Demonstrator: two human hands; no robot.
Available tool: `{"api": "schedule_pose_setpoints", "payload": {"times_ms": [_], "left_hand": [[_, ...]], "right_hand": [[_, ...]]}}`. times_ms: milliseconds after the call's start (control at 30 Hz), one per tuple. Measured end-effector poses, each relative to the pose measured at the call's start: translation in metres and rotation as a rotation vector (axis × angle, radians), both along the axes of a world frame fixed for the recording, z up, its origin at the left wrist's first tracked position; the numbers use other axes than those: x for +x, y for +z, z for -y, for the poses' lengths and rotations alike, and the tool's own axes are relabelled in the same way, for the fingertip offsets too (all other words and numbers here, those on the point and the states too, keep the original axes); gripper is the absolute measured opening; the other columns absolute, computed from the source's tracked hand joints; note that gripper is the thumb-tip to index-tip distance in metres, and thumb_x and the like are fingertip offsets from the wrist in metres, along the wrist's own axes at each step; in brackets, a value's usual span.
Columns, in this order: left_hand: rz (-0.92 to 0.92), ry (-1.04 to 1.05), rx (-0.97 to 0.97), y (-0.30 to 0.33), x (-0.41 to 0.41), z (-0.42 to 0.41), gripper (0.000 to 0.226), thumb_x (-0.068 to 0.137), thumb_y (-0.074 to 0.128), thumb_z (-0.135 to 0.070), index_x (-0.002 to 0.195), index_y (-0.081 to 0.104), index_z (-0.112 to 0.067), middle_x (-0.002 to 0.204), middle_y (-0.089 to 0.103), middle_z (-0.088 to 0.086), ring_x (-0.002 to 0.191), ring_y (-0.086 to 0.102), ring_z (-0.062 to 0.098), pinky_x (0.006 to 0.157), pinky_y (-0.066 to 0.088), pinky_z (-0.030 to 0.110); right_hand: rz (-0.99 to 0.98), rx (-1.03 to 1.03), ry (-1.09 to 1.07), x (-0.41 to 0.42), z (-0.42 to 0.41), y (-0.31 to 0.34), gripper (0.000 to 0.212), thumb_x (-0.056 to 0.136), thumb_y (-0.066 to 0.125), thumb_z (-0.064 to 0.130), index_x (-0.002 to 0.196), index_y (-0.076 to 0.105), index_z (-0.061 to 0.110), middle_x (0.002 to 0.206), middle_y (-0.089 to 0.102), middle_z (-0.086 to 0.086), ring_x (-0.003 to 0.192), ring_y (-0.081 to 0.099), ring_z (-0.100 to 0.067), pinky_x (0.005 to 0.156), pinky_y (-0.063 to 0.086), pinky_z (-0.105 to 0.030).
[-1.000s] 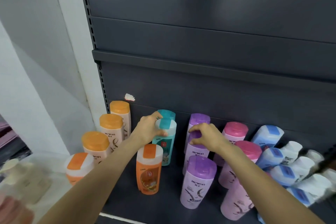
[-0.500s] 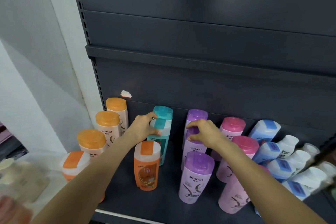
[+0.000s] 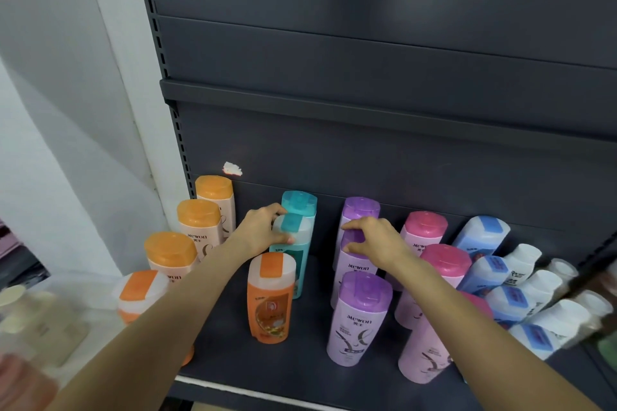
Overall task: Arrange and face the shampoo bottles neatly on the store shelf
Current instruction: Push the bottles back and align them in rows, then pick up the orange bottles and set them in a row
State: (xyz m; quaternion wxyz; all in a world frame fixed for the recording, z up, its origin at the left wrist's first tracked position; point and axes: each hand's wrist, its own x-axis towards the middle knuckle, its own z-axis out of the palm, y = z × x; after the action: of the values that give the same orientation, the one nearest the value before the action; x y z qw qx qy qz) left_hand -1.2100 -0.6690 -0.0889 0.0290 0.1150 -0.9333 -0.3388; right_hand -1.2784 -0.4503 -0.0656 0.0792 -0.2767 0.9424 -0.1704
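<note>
Smooth, glossy plastic is seen on the bottles [image 3: 359, 317]; matt dark painted metal on the shelf [image 3: 300, 367].

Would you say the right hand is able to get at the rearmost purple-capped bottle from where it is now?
Probably yes. The right hand grips the cap of the middle purple bottle, directly in front of the rearmost purple bottle. The rear cap stands exposed just beyond the fingertips, with nothing above it; only its body is screened.

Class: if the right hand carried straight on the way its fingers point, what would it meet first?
The right hand points left across the middle purple bottle; beyond that, probably the front teal bottle, though depth is unclear.
</note>
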Motion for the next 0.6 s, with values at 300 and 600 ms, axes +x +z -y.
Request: {"api": "schedule_pose_setpoints", "payload": {"times_ms": [300, 600], "left_hand": [[-0.262, 0.074, -0.158, 0.014, 0.033, -0.013, 0.041, 0.087, 0.063, -0.026, 0.125, 0.050, -0.020, 0.127, 0.046, 0.004, 0.109, 0.053, 0.013, 0.090, 0.043, 0.021], [0.030, -0.079, -0.249, 0.003, 0.094, -0.036, 0.070, 0.081, 0.070, -0.034, 0.141, 0.035, -0.023, 0.135, 0.042, 0.002, 0.123, 0.042, 0.020, 0.100, 0.040, 0.033]], "right_hand": [[-0.166, -0.160, 0.055, 0.032, -0.008, 0.008, 0.044, 0.089, 0.063, 0.027, 0.131, 0.054, 0.019, 0.137, 0.051, 0.000, 0.127, 0.044, -0.017, 0.104, 0.032, -0.025], [-0.001, -0.019, 0.176, 0.079, -0.041, -0.010, 0.064, 0.084, 0.068, 0.037, 0.141, 0.041, 0.022, 0.139, 0.044, 0.001, 0.132, 0.035, -0.015, 0.108, 0.030, -0.027]]}}
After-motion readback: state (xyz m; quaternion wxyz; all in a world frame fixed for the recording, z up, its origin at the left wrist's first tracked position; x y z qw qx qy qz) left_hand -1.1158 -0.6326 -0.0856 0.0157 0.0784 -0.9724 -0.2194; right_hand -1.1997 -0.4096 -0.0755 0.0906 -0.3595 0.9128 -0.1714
